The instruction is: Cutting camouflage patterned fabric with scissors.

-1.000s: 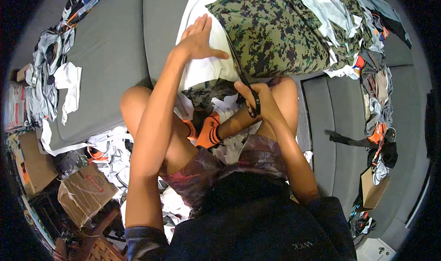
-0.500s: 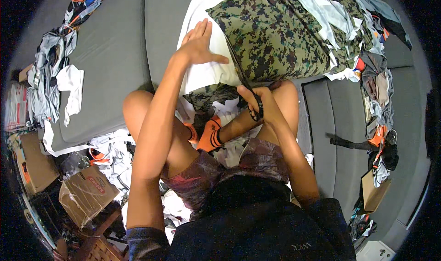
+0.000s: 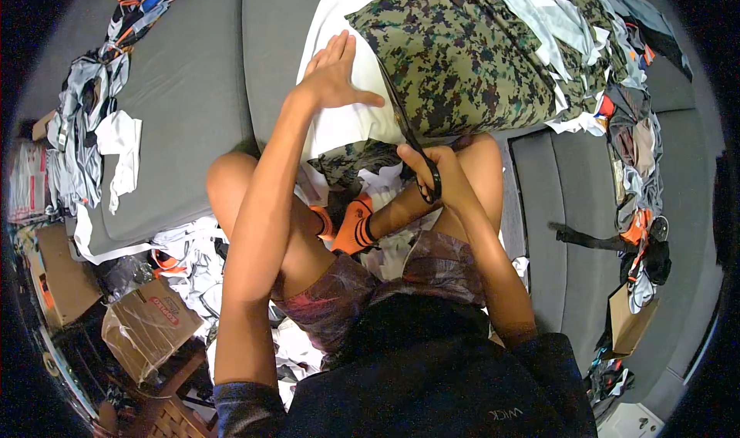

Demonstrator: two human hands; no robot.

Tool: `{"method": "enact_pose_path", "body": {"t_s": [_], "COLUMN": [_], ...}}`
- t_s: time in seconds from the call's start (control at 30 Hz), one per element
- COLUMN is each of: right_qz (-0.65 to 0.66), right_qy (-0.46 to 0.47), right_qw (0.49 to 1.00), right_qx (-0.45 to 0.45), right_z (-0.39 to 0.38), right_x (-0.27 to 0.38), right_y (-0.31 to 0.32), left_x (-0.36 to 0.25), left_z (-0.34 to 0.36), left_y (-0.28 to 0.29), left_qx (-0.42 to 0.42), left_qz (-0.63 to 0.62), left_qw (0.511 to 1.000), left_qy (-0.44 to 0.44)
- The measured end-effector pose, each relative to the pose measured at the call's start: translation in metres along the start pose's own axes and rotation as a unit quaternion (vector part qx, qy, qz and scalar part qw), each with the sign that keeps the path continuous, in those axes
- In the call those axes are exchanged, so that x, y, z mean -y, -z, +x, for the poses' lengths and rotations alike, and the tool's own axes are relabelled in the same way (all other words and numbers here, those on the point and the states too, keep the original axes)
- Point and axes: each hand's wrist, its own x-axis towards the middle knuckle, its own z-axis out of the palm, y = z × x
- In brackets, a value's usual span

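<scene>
Camouflage fabric (image 3: 462, 60) lies over the grey cushioned surface ahead of me, with white fabric (image 3: 347, 126) showing along its left side. My left hand (image 3: 333, 77) rests flat on the white fabric, fingers stretched out and thumb pointing right. In my right hand (image 3: 443, 168) is a pair of black scissors (image 3: 432, 182), its loops around the fingers. The blades point away along the left edge of the camouflage fabric and look nearly closed. A camouflage flap hangs down in front, above my orange socks. Whether the blades are inside the cloth, I cannot tell.
White cloth strips (image 3: 547, 21) lie on the camouflage fabric. Grey and white scraps (image 3: 89, 106) are piled at the left, more white scraps (image 3: 196, 261) below. Cardboard boxes (image 3: 150, 330) stand at lower left. A black strap (image 3: 593, 240) lies on grey cushions at right.
</scene>
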Motion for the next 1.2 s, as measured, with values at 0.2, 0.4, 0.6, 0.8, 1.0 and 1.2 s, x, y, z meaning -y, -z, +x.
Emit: {"method": "enact_pose_path", "body": {"t_s": [0.2, 0.4, 0.6, 0.8, 1.0, 1.2], "right_qz": [-0.002, 0.079, 0.056, 0.023, 0.009, -0.028], "right_qy": [-0.014, -0.027, -0.031, -0.035, -0.029, -0.026], "right_qw": [1.0, 0.994, 0.992, 0.995, 0.995, 0.997], "right_qx": [0.011, 0.07, 0.113, 0.095, 0.094, 0.064], "right_z": [-0.001, 0.009, 0.027, 0.035, 0.036, 0.035], "right_x": [-0.001, 0.003, 0.007, 0.011, 0.019, 0.017], "right_y": [0.001, 0.009, 0.02, 0.017, 0.018, 0.016], "left_x": [0.002, 0.011, 0.018, 0.012, 0.011, 0.01], "left_z": [0.0, 0.01, 0.016, 0.018, 0.017, 0.02], "left_y": [-0.003, -0.006, -0.006, -0.002, 0.002, 0.002], "left_qx": [-0.006, -0.04, -0.063, -0.048, -0.041, -0.036], "left_qz": [0.004, -0.02, -0.032, 0.008, 0.006, 0.009], "left_qw": [1.0, 0.999, 0.997, 0.997, 0.995, 0.995], "left_qy": [-0.001, 0.014, 0.028, 0.065, 0.086, 0.09]}}
